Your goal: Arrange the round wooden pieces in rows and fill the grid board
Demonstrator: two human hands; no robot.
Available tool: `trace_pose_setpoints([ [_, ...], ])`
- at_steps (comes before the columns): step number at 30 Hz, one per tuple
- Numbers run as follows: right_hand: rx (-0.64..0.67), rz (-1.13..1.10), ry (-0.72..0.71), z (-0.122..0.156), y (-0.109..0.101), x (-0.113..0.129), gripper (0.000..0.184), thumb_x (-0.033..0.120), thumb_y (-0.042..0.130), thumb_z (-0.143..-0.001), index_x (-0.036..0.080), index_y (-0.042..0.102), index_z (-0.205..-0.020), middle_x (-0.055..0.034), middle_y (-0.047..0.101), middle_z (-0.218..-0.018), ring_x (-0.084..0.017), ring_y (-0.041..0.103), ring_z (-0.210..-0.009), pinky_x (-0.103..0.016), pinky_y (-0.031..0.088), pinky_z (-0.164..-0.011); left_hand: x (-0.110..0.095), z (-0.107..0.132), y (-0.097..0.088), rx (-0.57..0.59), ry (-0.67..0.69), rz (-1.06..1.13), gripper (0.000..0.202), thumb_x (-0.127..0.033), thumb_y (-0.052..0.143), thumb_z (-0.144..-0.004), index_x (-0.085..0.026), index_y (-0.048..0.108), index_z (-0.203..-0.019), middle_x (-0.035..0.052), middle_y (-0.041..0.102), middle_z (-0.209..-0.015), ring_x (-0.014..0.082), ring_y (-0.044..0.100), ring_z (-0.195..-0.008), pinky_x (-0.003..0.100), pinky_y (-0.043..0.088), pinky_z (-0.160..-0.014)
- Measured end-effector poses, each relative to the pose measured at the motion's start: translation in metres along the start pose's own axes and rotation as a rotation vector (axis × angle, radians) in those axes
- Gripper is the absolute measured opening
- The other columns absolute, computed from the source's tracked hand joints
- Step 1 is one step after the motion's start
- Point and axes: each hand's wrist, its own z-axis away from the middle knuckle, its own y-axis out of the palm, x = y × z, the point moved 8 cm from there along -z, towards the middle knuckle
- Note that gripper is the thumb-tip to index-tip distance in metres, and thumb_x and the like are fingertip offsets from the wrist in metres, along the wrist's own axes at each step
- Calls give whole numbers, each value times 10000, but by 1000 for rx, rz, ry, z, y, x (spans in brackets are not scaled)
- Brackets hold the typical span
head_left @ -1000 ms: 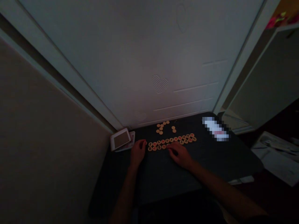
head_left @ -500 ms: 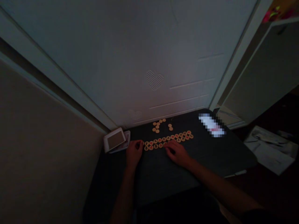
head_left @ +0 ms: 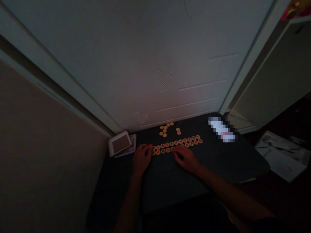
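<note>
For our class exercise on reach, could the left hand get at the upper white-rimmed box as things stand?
Probably yes: the upper box lies left of the left hand, over a lower box, and nothing visible covers it, though that hand is at the disc rows.

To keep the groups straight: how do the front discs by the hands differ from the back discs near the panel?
The front discs show red or dark markings; the back discs look plain. The front discs form two rows; the back discs lie in loose clusters. Both are round and tan, on the dark table.
</note>
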Motion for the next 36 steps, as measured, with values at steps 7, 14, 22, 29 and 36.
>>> trace_pose_setpoints([
  [7, -19, 2, -17, 1, 1, -2, 255, 125, 557, -922, 241, 669, -1119, -61, 703, -1036, -192, 678, -960, -345, 563, -863, -2, 2, -2, -1, -11, -34, 335, -446, 478, -987, -318, 726, -1172, 35, 654, -1106, 201, 653, -985, 307, 516, -846],
  [14, -12, 9, -18, 0, 1, -1, 259, 107, 559, -918, 245, 664, -1111, -59, 696, -1018, -193, 676, -931, -343, 563, -848, -2, 2, -1, -16, 3, -84, 320, -458, 502, -977, -299, 744, -1112, 39, 645, -1107, 200, 657, -989, 311, 523, -857],
  [22, -21, 20, -19, 1, 0, -2, 279, 95, 568, -905, 242, 668, -1120, -61, 704, -1042, -195, 684, -961, -345, 563, -870, 1, 3, -1, -24, 14, 9, 289, -376, 500, -974, -280, 713, -1144, 50, 640, -1124, 214, 652, -1010, 342, 533, -879],
  [29, -35, 16, -18, 1, -1, -2, 269, 113, 566, -918, 242, 667, -1131, -59, 701, -1020, -189, 676, -935, -337, 563, -838, -2, 9, -4, -20, 95, 88, 300, -290, 522, -943, -243, 668, -1200, 81, 624, -1179, 216, 647, -959, 379, 545, -883],
  [36, -29, 7, -17, 1, 1, -4, 282, 99, 566, -906, 248, 667, -1124, -50, 701, -1001, -190, 674, -931, -334, 561, -836, -5, 10, -5, -27, 103, 90, 284, -274, 518, -941, -254, 667, -1182, 75, 634, -1170, 227, 647, -996, 388, 542, -893],
])
